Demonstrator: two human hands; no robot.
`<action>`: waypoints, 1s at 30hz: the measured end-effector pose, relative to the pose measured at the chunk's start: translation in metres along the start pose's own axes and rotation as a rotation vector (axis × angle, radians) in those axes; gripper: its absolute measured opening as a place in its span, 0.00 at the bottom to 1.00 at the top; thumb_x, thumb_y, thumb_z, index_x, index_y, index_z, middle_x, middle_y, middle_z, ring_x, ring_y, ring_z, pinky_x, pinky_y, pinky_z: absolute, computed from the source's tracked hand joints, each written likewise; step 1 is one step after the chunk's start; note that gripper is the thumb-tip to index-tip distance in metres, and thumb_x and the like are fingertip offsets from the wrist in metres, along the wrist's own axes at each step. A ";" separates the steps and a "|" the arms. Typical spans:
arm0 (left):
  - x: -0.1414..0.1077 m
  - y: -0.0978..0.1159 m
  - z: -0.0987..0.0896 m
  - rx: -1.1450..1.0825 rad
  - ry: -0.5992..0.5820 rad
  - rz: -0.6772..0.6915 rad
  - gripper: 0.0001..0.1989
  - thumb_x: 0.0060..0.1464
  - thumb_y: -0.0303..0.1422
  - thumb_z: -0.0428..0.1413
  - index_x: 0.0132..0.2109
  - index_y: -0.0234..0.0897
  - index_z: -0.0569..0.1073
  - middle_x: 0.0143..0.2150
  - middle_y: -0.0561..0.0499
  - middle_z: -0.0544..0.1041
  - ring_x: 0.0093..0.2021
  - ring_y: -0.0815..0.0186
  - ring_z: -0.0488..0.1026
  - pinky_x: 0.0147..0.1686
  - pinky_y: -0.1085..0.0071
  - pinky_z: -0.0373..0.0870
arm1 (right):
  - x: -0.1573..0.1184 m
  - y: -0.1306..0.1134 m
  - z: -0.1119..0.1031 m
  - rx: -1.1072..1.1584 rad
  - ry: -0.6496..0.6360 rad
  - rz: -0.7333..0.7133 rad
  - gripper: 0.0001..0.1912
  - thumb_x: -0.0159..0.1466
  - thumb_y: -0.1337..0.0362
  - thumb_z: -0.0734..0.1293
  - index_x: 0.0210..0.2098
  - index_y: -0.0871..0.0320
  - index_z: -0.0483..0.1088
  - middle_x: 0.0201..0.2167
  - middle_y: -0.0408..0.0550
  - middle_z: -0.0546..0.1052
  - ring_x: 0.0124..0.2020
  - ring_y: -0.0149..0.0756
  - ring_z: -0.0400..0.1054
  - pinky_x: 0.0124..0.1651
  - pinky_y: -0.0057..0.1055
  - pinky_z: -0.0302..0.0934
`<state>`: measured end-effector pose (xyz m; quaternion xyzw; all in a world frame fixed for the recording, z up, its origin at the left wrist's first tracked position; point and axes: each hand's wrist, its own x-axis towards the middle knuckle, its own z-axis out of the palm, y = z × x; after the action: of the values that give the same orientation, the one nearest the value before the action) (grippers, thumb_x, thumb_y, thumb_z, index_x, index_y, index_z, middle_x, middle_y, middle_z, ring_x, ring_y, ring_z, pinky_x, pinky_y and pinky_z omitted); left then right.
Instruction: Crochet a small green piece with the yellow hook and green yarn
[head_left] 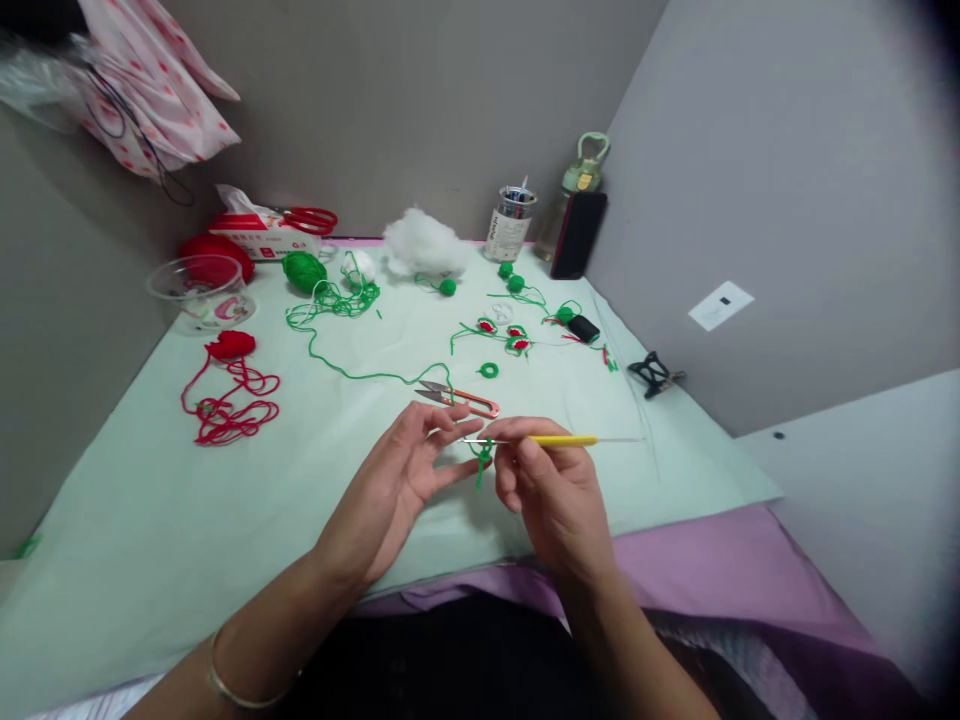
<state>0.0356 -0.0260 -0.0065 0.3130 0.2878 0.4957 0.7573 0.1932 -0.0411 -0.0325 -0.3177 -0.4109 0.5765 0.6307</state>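
My right hand (555,490) grips a crochet hook (562,440) by its yellow handle, its metal tip pointing left. A small piece of green crochet work (484,458) hangs at the hook's shaft, between my two hands. My left hand (401,480) is beside it, fingers bent and partly apart, with the green yarn (360,376) running into them from the tangle further back. How the yarn is wound round those fingers is hard to make out. Just beyond my fingertips lies a pair of thread snips (469,397) with orange handles.
A green yarn ball (304,271) and a heap of white stuffing (424,243) lie at the back. Red yarn (236,400) is tangled at left near a clear plastic tub (201,292). Small crocheted pieces (517,340), a green ring (489,370), a can (511,225) and a phone (579,236) are to the right.
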 end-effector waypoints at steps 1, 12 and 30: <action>0.003 0.002 0.004 -0.059 -0.020 -0.003 0.20 0.68 0.48 0.49 0.37 0.38 0.74 0.53 0.45 0.76 0.63 0.53 0.69 0.58 0.55 0.72 | -0.001 0.001 0.001 0.000 -0.020 -0.002 0.06 0.69 0.61 0.69 0.40 0.51 0.80 0.36 0.46 0.81 0.21 0.21 0.62 0.21 0.21 0.54; 0.006 0.007 -0.010 0.937 -0.099 0.561 0.23 0.71 0.44 0.45 0.41 0.42 0.82 0.57 0.49 0.80 0.71 0.57 0.59 0.74 0.55 0.35 | -0.003 -0.005 -0.002 -0.002 -0.078 -0.097 0.07 0.70 0.63 0.67 0.41 0.52 0.80 0.39 0.47 0.81 0.21 0.22 0.63 0.19 0.22 0.55; 0.000 -0.006 -0.007 0.370 -0.070 -0.051 0.22 0.59 0.41 0.63 0.60 0.47 0.78 0.39 0.51 0.77 0.35 0.68 0.67 0.43 0.68 0.67 | -0.006 -0.001 0.001 -0.262 0.002 -0.196 0.08 0.70 0.64 0.67 0.41 0.50 0.80 0.40 0.46 0.79 0.24 0.25 0.66 0.23 0.25 0.60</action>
<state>0.0335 -0.0264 -0.0158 0.4567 0.3553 0.4034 0.7088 0.1933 -0.0471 -0.0323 -0.3562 -0.5109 0.4535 0.6375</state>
